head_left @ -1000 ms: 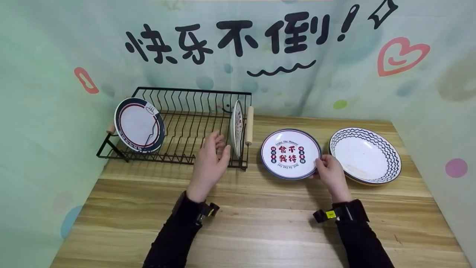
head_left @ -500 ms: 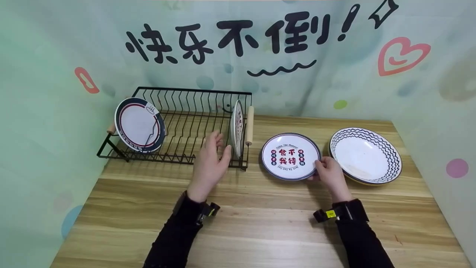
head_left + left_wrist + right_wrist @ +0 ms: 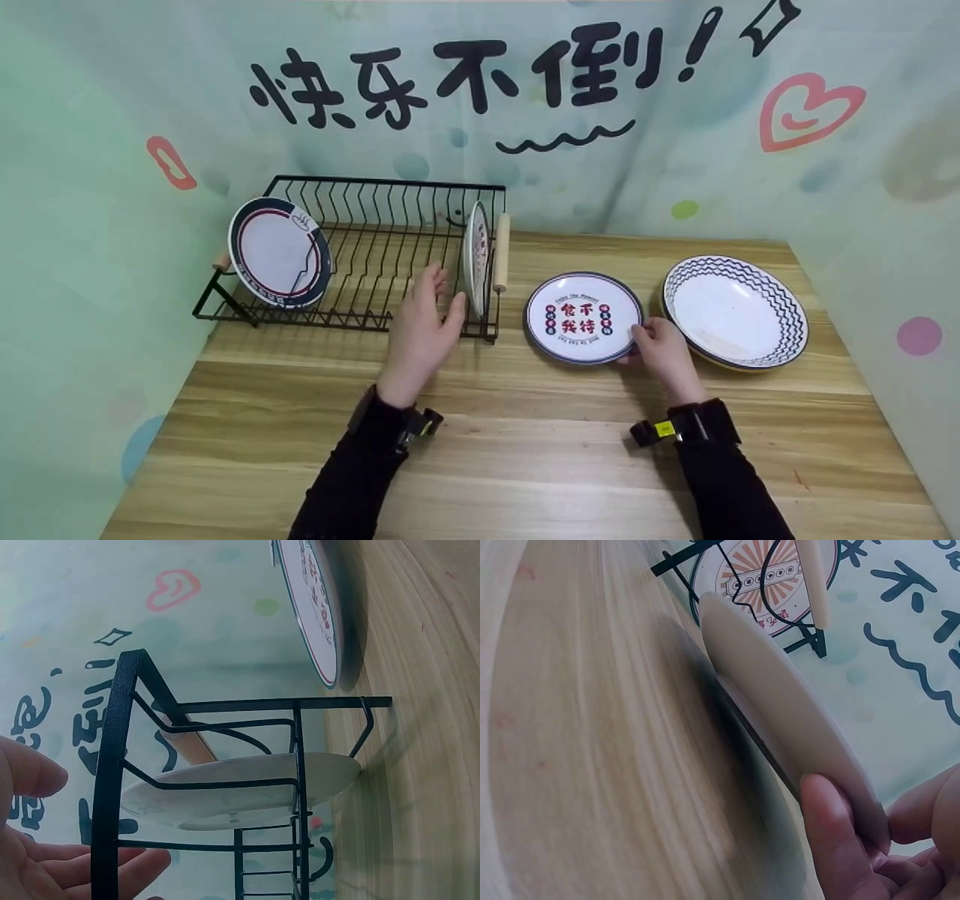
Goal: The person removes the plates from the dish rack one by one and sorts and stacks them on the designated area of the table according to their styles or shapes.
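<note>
Right hand (image 3: 661, 349) has the lettered plate (image 3: 583, 317) by its near right rim, thumb (image 3: 832, 840) under the edge and fingers curled over it, a firm pinch; the right wrist view shows that held edge raised off the wooden table (image 3: 525, 450), the plate tilted with shadow beneath it. The plate sits right of centre, between the black wire dish rack (image 3: 375, 247) on the left and the zigzag-rimmed plate (image 3: 735, 311) lying flat on the right, close to that one, though whether they touch I cannot tell. Left hand (image 3: 421, 330) is up at the near right corner of the rack, fingers straight and loosely spread, gripping nothing; the left wrist view shows the fingertips (image 3: 112, 866) just beside the rack's wires, touching or not I cannot tell. Right next to that hand a white plate (image 3: 476, 257) stands on edge in the rack's last slot by the wooden handle (image 3: 501, 251). Over at the far left end, a dark-rimmed plate (image 3: 279, 252) leans upright in the rack. Behind it all, a pale green backdrop (image 3: 480, 97) with black lettering.
</note>
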{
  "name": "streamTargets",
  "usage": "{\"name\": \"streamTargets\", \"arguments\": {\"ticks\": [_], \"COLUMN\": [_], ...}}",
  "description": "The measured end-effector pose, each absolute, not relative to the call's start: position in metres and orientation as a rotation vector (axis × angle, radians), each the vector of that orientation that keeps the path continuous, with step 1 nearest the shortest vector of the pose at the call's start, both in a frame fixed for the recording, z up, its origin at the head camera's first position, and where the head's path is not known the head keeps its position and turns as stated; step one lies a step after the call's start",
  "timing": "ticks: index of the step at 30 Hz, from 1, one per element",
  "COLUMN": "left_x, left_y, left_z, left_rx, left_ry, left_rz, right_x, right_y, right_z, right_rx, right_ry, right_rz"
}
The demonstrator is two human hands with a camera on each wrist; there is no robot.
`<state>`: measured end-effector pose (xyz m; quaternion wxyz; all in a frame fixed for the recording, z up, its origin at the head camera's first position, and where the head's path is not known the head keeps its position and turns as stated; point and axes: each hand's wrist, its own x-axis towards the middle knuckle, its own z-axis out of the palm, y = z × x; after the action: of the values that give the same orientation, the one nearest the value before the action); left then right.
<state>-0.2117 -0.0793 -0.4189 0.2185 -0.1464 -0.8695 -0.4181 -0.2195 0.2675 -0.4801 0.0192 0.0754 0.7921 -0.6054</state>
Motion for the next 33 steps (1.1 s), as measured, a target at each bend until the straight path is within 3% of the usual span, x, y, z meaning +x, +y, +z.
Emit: {"name": "streamTargets", "arguments": {"ticks": [19,33], "left_x": [-0.220,-0.230], "left_y": [-0.080,-0.076], "left_z": [-0.409,-0.399], "left_rx": [-0.319,-0.398], "left_ry": [-2.511,-2.581], "left_rz": [-1.172,-1.034], "right_x": [-0.222,-0.219], "right_y": [0.269,0.269], "right_z": [-0.483,-0.479], "right_rx": [0.234,0.159], "right_ry": [2.394,2.642], "right_rz": [-1.852,-1.634]}}
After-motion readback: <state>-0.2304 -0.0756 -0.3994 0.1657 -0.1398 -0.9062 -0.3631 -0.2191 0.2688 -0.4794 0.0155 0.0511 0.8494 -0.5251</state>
